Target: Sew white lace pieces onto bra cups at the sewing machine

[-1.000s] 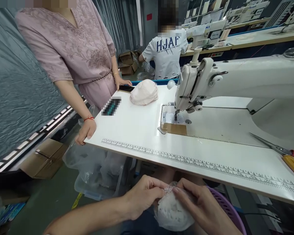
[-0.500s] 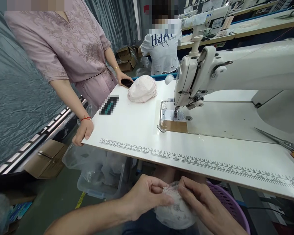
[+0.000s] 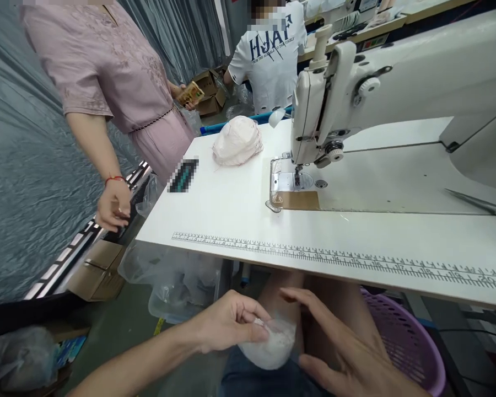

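Note:
Low in the head view, below the table's front edge, my left hand (image 3: 227,325) is closed in a pinch on a white lace fabric piece (image 3: 268,347) resting over my lap. Just right of the lace, my right hand (image 3: 339,347) has its fingers stretched and spread, holding nothing. A stack of pale pink lace cups (image 3: 237,141) lies on the white sewing table (image 3: 231,215), left of the sewing machine (image 3: 334,105), whose needle area (image 3: 297,179) is bare.
A person in a pink dress stands at the table's left corner holding a phone (image 3: 190,92). Another person in a white T-shirt stands behind. A purple basket (image 3: 400,342) is by my right knee, scissors (image 3: 479,203) at the table's right, plastic bags and a bin (image 3: 177,281) under it.
My right hand let go of the lace and opened. The left hand keeps the piece. The standing person lifted both hands off the table and picked up the phone.

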`<state>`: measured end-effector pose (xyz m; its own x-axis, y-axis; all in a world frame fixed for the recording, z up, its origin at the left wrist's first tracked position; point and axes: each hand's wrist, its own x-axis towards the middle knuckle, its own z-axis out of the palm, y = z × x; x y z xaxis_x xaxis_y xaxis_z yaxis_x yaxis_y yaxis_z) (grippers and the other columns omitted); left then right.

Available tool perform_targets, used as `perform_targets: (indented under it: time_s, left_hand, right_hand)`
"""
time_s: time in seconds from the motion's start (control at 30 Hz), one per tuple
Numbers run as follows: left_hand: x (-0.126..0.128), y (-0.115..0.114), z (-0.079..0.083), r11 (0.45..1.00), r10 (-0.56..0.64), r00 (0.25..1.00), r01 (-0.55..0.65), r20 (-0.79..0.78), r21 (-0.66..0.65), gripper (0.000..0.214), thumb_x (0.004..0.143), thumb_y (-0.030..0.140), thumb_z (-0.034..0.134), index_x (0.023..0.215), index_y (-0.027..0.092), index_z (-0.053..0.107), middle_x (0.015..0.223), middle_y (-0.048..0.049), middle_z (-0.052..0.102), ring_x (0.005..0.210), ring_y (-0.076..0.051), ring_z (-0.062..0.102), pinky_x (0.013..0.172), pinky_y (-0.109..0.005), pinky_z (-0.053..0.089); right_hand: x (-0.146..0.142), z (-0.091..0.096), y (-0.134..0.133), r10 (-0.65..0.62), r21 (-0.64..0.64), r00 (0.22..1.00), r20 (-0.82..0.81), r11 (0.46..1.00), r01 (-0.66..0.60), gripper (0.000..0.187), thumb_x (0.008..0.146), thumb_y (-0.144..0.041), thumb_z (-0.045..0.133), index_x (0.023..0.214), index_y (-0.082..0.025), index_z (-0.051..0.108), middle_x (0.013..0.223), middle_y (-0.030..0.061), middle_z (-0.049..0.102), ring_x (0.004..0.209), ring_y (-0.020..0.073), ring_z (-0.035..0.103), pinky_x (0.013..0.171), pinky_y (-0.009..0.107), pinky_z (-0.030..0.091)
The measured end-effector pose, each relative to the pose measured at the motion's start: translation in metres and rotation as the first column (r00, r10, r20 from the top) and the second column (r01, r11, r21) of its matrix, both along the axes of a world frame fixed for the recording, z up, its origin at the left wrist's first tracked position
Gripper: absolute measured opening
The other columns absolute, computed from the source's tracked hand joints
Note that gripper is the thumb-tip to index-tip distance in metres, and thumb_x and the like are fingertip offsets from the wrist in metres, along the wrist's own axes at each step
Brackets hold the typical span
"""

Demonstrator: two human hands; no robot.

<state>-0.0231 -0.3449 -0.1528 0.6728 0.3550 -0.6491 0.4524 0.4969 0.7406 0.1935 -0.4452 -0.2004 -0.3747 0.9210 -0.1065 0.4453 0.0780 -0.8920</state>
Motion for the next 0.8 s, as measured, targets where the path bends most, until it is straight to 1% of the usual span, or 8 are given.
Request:
perform_targets:
  time_s: [0.07,0.17,0.23,0.27,0.4,0.53,0.67,0.8]
  left_hand:
    - [0.0,-0.001,0.003,0.999,-0.03,0.999,0.031,-0.03,0.038,0.042,0.072,0.04,0.068,0.094,0.005,0.068,0.057,-0.0014,0.049,0.05,-0.002,0.032,0.049,-0.016,0.023]
    - [-0.001,-0.003,0.006,0.996,0.007,0.998,-0.001,-0.061,0.091,0.041,0.072,0.042,0.068,0.088,0.004,0.068,0.058,-0.0023,0.049,0.052,-0.004,0.034,0.05,-0.017,0.024]
    - [-0.002,-0.004,0.006,0.992,0.013,0.997,-0.002,-0.081,0.127,0.042,0.071,0.044,0.068,0.084,0.004,0.068,0.056,-0.0023,0.048,0.051,-0.004,0.033,0.049,-0.018,0.023]
    - [-0.003,-0.004,0.006,0.991,0.005,0.996,0.007,-0.09,0.136,0.043,0.071,0.045,0.068,0.083,0.004,0.068,0.055,-0.0018,0.046,0.05,-0.004,0.032,0.049,-0.018,0.021]
    - [-0.004,-0.002,0.003,0.994,-0.062,0.996,0.068,-0.064,0.092,0.042,0.071,0.045,0.068,0.084,0.005,0.068,0.057,-0.0018,0.046,0.051,-0.004,0.03,0.05,-0.019,0.021]
    - [0.0,0.0,0.003,0.99,-0.101,0.994,0.103,-0.032,0.091,0.039,0.076,0.044,0.065,0.09,0.007,0.068,0.06,-0.0028,0.049,0.051,-0.004,0.031,0.049,-0.019,0.022]
    - [0.001,-0.001,0.002,0.993,-0.072,0.997,0.075,-0.034,0.095,0.042,0.076,0.044,0.064,0.094,0.006,0.068,0.062,-0.0047,0.052,0.052,-0.005,0.035,0.05,-0.019,0.024]
    - [-0.003,-0.001,0.001,0.994,-0.047,0.996,0.055,-0.078,0.096,0.043,0.073,0.046,0.066,0.088,0.005,0.067,0.058,-0.0028,0.049,0.051,-0.004,0.032,0.048,-0.018,0.023]
  right_hand:
    - [-0.01,0.005,0.005,0.034,-0.139,0.997,-0.064,0.989,-0.043,0.068,0.079,-0.037,0.062,0.136,-0.03,0.026,0.132,0.005,0.038,0.121,0.0206,0.037,0.099,0.033,0.035]
    - [-0.019,0.008,0.014,-0.038,-0.249,0.996,-0.081,0.968,0.017,0.032,0.073,-0.03,0.066,0.103,-0.022,0.056,0.1,0.0029,0.055,0.098,0.0192,0.048,0.085,0.029,0.04]
    - [-0.018,0.006,0.017,-0.066,-0.268,0.994,-0.093,0.963,0.038,0.013,0.079,-0.03,0.059,0.083,-0.018,0.06,0.087,0.0028,0.056,0.089,0.0185,0.05,0.078,0.028,0.039]
    - [-0.016,0.004,0.016,-0.066,-0.272,0.992,-0.11,0.962,0.033,0.017,0.082,-0.033,0.055,0.081,-0.017,0.06,0.084,0.0031,0.056,0.087,0.0181,0.05,0.077,0.028,0.039]
    - [0.0,0.003,0.01,0.006,-0.27,0.984,-0.179,0.961,-0.055,0.03,0.093,-0.04,0.038,0.092,-0.018,0.059,0.09,0.0037,0.056,0.087,0.0162,0.051,0.079,0.028,0.039]
    - [0.005,0.004,0.004,0.057,-0.276,0.983,-0.174,0.955,-0.105,0.033,0.088,-0.042,0.047,0.112,-0.02,0.053,0.104,0.0059,0.054,0.091,0.0168,0.051,0.078,0.028,0.041]
    - [0.0,-0.006,0.002,-0.037,-0.219,0.983,-0.177,0.976,-0.002,0.029,0.082,-0.043,0.057,0.093,-0.017,0.059,0.096,0.0048,0.057,0.093,0.0182,0.051,0.081,0.029,0.04]
    - [-0.002,-0.009,0.003,-0.015,-0.219,0.984,-0.178,0.975,-0.025,0.024,0.085,-0.041,0.054,0.089,-0.018,0.061,0.094,0.0034,0.058,0.093,0.0181,0.05,0.083,0.03,0.039]
